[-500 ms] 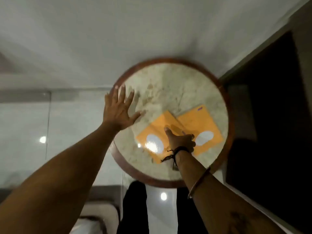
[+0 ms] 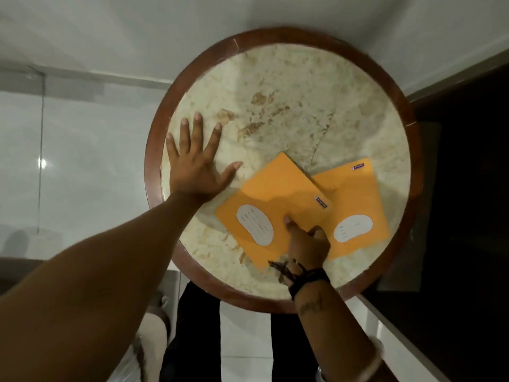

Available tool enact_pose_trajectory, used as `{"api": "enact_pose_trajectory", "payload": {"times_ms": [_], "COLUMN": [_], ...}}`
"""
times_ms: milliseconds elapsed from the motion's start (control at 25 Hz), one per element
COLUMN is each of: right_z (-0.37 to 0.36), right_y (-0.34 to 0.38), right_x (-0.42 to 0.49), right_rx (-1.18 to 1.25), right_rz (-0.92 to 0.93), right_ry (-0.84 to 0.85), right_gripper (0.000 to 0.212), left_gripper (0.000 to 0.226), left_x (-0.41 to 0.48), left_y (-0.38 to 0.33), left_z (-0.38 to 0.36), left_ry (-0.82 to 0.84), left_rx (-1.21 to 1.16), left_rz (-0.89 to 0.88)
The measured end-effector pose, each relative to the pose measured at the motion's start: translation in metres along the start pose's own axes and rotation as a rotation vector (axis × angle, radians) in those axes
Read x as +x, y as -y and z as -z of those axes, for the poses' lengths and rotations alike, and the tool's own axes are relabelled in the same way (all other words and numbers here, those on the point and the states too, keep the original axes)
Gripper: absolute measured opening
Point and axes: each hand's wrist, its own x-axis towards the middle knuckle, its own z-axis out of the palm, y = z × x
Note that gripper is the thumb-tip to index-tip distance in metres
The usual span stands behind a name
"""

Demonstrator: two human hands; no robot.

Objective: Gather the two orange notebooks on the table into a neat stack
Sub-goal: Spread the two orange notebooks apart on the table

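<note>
1. Orange on pale marble: two thin notebooks sit on the right half of the round table (image 2: 289,86), and they're overlapping already, but skewed.
2. The left notebook (image 2: 275,197) lies on top, turned like a diamond, its right corner riding over the right notebook (image 2: 358,205), which sits squarer to the near rim and close to the table's right side.
3. Right hand (image 2: 307,244) is in on the action. Its index finger is pressed down on the upper notebook's cover near the white label, the other fingers curled in; it pins the book rather than gripping it, nothing pinched between the fingers that I can see.
4. Left hand (image 2: 197,166) is splayed wide and flat over the bare marble, just beside the left notebook's corner and not touching it, holding nothing. Whether the palm actually bears on the stone, I can't tell.
5. Handling call: these look light, floppy, soft-covered books, and on polished stone they should slide easily under a fingertip. That's handy for nudging, risky for overshooting toward the rim.
6. Best hold, I'd say: flat fingers on the cover to rotate the top one until its edges run parallel with the lower one, then both hands squeezing opposite long edges to square them up.
7. Lifting by one corner would likely make the cover bend and the pages fan.
8. Progress: partly gathered, not yet neat.
</note>
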Motion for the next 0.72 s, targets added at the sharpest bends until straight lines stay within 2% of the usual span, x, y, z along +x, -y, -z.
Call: {"api": "enact_pose_trajectory", "payload": {"times_ms": [240,360,440,480,520,560,640,720], "right_z": [0.019,-0.028,-0.063,-0.077,-0.085,-0.089,-0.086,-0.071], "right_y": [0.088,0.140,0.160,0.165,0.167,0.167,0.165,0.161], "right_x": [0.017,0.063,0.090,0.100,0.105,0.111,0.117,0.121], "right_rx": [-0.028,0.040,-0.027,-0.086,-0.157,-0.241,-0.414,-0.501], "right_rz": [0.640,0.656,0.646,0.625,0.616,0.623,0.637,0.632], "right_ry": [0.046,0.143,0.237,0.255,0.242,0.192,0.034,-0.049], "right_gripper": [0.013,0.012,0.009,0.018,0.032,0.037,0.019,0.033], "left_gripper": [0.095,0.096,0.097,0.097,0.098,0.098,0.098,0.098], "left_x": [0.000,-0.001,-0.001,-0.001,0.000,0.000,0.000,0.001], "left_y": [0.001,0.002,0.004,0.005,0.006,0.007,0.008,0.007], "left_z": [-0.001,-0.005,-0.007,-0.007,-0.008,-0.009,-0.010,-0.008], "left_ry": [-0.052,-0.078,-0.080,-0.079,-0.070,-0.063,-0.064,-0.056], "left_rx": [0.042,0.050,0.042,0.038,0.033,0.028,0.025,0.010], "left_rz": [0.007,-0.007,0.000,0.007,0.007,0.004,0.002,0.007]}}
